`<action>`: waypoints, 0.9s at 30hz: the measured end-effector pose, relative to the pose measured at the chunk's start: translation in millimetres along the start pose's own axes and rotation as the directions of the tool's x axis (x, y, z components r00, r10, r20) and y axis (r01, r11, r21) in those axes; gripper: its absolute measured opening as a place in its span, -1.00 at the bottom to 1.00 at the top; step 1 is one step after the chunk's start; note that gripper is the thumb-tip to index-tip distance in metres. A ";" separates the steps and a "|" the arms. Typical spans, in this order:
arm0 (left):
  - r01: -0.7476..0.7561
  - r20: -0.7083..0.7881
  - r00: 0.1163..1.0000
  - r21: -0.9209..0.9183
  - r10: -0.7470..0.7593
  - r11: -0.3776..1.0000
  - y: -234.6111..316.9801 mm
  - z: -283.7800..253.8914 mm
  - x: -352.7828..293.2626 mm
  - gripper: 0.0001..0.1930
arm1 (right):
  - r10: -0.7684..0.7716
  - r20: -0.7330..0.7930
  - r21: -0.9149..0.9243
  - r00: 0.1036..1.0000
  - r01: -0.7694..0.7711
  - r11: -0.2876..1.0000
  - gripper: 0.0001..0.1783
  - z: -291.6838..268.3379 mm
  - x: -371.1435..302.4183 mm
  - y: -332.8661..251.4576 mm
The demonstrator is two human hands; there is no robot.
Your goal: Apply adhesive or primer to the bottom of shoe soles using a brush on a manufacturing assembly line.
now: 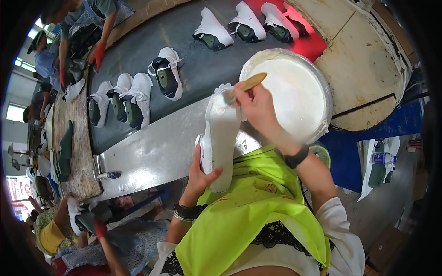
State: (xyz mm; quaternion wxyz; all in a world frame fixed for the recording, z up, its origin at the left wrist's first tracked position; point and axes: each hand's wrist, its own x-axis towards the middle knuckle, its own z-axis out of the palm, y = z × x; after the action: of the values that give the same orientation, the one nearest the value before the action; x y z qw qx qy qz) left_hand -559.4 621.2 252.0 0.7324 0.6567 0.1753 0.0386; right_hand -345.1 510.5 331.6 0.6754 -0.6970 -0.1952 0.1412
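Note:
A white shoe (221, 147) is held sole up over the metal edge of the bench. My left hand (202, 174) grips it round the heel end, with the thumb on the sole. In my right hand (258, 108) is a brush (254, 81) with a wooden handle, its bristles down on the toe part of the sole. Wet white paste shows around the bristles there. Just right of the brush stands a large round basin (329, 99), filled with smooth white liquid and crusted along its rim.
White shoes (138, 99) with dark green insides stand on the dark belt (184, 76); several more line its far side. Red light falls beyond the basin. Co-workers in red gloves (97, 56) are at the left. A bottle (384, 158) lies low at the right.

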 end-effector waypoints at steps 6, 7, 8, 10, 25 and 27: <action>0.030 0.023 0.999 -0.120 -0.027 0.992 -0.3 -4.9 0.7 0.05 | -0.043 -0.236 -0.292 0.971 -0.028 0.956 -0.79 -21.4 8.4 31.1; 0.030 0.028 0.999 -0.125 -0.026 0.992 0.8 -4.9 1.9 0.05 | -0.045 -0.239 -0.298 0.970 -0.029 0.954 -0.79 -22.9 -3.6 30.7; 0.030 0.024 0.999 -0.145 -0.026 0.989 1.1 -6.0 1.6 0.05 | 0.003 -0.221 -0.266 0.975 -0.063 0.962 -0.79 -23.2 -17.3 31.3; 0.032 0.021 0.999 -0.164 -0.029 0.986 -0.5 -8.2 0.9 0.04 | 0.070 -0.179 -0.211 0.981 -0.108 0.972 -0.80 -21.8 -34.6 26.1; 0.006 -0.017 1.000 -0.031 -0.007 0.999 -10.9 -4.9 4.0 0.04 | -0.116 -0.009 -0.197 0.993 0.111 0.974 -0.78 46.0 -11.7 -3.9; -0.023 0.007 1.000 -0.031 0.023 0.999 -6.1 -4.8 3.1 0.04 | -0.175 -0.103 -0.432 0.979 0.114 0.895 -0.77 42.2 7.8 -6.2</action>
State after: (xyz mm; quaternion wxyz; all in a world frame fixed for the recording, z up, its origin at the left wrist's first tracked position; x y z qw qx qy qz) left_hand -559.1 625.8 245.1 0.7425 0.6476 0.1644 0.0476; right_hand -358.2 551.5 336.3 0.5286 -0.8186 -0.2247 -0.0041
